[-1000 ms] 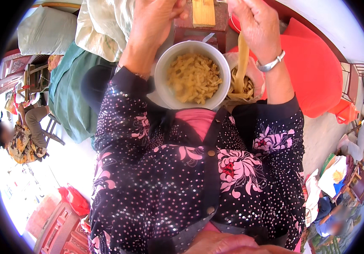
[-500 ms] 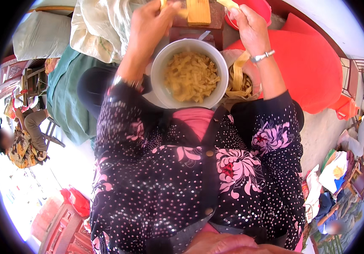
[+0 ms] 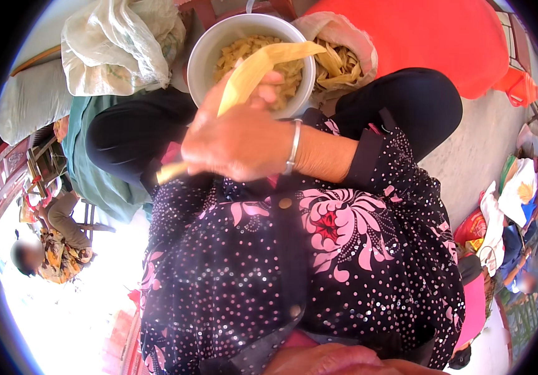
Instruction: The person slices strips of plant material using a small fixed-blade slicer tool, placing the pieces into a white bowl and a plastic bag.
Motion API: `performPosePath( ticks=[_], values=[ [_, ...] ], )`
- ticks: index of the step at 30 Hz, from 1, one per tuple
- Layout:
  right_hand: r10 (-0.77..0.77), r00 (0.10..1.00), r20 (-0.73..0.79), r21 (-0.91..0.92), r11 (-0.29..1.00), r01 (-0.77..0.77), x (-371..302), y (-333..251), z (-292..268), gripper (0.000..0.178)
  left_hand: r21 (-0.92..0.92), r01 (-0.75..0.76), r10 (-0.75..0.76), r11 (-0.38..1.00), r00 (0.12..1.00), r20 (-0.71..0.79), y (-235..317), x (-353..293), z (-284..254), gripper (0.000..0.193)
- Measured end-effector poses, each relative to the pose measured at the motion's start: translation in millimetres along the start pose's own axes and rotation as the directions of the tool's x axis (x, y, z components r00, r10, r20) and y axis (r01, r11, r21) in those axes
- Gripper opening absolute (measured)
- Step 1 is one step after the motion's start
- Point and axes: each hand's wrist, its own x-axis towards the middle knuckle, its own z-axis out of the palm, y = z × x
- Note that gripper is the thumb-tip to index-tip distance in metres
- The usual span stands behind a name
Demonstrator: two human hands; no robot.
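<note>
A right hand (image 3: 238,147) grips a yellow strip (image 3: 253,70), seen crossing the bowl (image 3: 201,51) and probably light, pliable and best pinched mid-length, while the partly hidden left hand's (image 3: 269,92) hold cannot be told.

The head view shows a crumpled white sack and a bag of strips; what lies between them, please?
In the head view, a white tub of yellowish pieces lies between them.

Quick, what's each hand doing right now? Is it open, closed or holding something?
Left hand: can't tell; it's partly hidden behind the yellow strip and other hand.
Right hand: closed, seemingly around that strip.
</note>
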Motion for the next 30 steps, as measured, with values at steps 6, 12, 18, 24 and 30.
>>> performPosePath(
  ticks=[6,12,18,24,30],
  values=[
    [-0.041,0.997,0.069,0.069,0.997,0.037,5.3,-25.1,9.8,0.017,-0.215,0.382,-0.292,0.899,0.887,0.357,38.9,6.4,-2.3,0.04],
    [-0.032,0.897,-0.44,-0.133,0.991,-0.03,5.8,-21.3,0.3,0.011,0.207,-0.223,0.226,0.953,0.974,0.006,32.0,-27.9,-12.3,0.026],
    [0.093,0.678,-0.73,-0.053,0.98,-0.191,9.4,-0.3,-20.1,0.016,0.335,-0.289,0.333,0.897,0.94,-0.08,29.8,-49.6,21.4,0.016],
    [0.341,0.705,-0.622,0.095,0.926,-0.365,5.9,17.0,-19.2,0.026,0.878,-0.356,0.622,0.319,0.778,0.09,38.7,-54.7,13.9,0.007],
    [0.353,0.909,-0.222,0.121,0.935,-0.333,-5.1,46.8,-56.1,0.035,0.825,-0.358,0.681,-0.437,0.467,0.564,39.8,-31.4,25.2,0.008]
  ],
)
